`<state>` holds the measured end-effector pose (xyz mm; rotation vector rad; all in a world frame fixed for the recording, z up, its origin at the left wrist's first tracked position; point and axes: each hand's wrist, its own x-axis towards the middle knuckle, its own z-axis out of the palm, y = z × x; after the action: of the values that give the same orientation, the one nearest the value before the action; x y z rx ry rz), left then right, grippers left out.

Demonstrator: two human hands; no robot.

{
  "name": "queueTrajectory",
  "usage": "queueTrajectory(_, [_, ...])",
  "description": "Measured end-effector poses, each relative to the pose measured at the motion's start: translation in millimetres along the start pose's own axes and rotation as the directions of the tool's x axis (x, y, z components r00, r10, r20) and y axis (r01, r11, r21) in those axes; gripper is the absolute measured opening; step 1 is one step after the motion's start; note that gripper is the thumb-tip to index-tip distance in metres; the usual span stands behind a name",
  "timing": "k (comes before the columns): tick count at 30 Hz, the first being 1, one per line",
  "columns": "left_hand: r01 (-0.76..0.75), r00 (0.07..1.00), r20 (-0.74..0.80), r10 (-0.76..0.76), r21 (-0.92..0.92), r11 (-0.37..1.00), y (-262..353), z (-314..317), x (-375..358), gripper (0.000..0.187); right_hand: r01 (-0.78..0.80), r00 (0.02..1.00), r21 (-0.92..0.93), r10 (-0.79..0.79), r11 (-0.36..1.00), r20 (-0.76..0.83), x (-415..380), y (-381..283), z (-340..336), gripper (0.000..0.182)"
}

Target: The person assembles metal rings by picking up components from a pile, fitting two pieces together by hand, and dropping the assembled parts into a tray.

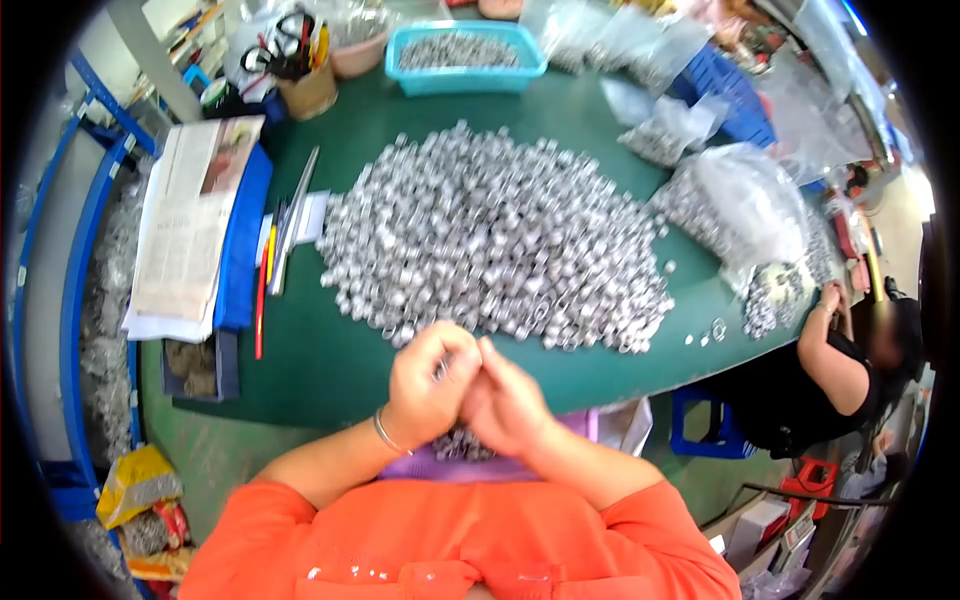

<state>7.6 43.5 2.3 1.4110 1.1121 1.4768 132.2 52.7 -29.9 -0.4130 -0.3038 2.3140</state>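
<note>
A broad heap of small grey metal rings (490,230) is spread on the green table in front of me. Both my hands meet at the table's near edge, just below the heap. My left hand (425,385) is curled closed, and a bit of grey metal, apparently rings, shows inside its fingers. Fingertips of my right hand (507,405) press together against the left hand's fingers; whatever they pinch is too small to make out. Below my hands, more metal rings lie in a purple basket (410,467) at my lap, partly hidden by my forearms.
A turquoise basket (465,80) of small parts stands at the back. Newspapers (195,215) lie on a blue tray at left, beside tweezers (295,215) and pens. Plastic bags of parts (745,210) rest at right, where another person (835,370) sits.
</note>
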Motion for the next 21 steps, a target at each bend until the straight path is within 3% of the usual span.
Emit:
queueTrajectory(1, [-0.368, 0.927, 0.063, 0.371, 0.35, 0.861, -2, 7, 9, 0.011, -0.042, 0.982, 0.146, 0.068, 0.988, -0.175, 3, 2, 14, 0.045])
queueTrajectory(3, [-0.41, 0.906, 0.129, 0.402, 0.497, 0.765, 13, 15, 16, 0.007, 0.022, 0.999, 0.122, -0.017, 0.992, -0.042, 11, -16, 40, 0.047])
queueTrajectory(4, [-0.439, 0.892, 0.158, 0.423, 0.521, 0.732, 18, 13, 22, 0.006, 0.01, 0.997, 0.202, 0.006, 0.979, -0.082, 11, -17, 31, 0.048])
queueTrajectory(5, [-0.46, 0.882, 0.186, 0.434, 0.546, 0.7, 20, 11, 27, 0.005, -0.021, 0.999, 0.275, 0.006, 0.961, 0.054, 12, -21, 24, 0.046])
queueTrajectory(9, [-0.521, 0.832, 0.065, 0.55, 0.429, 0.738, 8, 7, 25, 0.006, -0.036, 0.99, 0.259, 0.07, 0.965, -0.124, 21, -32, 13, 0.028])
queueTrajectory(10, [-0.529, 0.822, 0.034, 0.568, 0.416, 0.74, 6, 3, 25, 0.008, 0.029, 0.954, 0.208, 0.035, 0.978, -0.299, 24, -39, 24, 0.02])
queueTrajectory(11, [-0.501, 0.832, -0.008, 0.555, 0.419, 0.757, 3, 0, 25, 0.006, -0.024, 0.991, 0.219, 0.052, 0.975, -0.122, 22, -56, 26, 0.017])
queueTrajectory(14, [-0.403, 0.872, -0.139, 0.47, 0.344, 0.848, -17, -9, 27, 0.008, 0.1, 0.981, 0.079, -0.084, 0.992, -0.176, 38, -104, 35, 0.014])
queueTrajectory(21, [-0.314, 0.91, -0.199, 0.363, 0.242, 0.918, -21, -12, 24, 0.008, 0.343, 0.886, -0.181, -0.381, 0.922, -0.264, 166, -207, 43, 0.018])
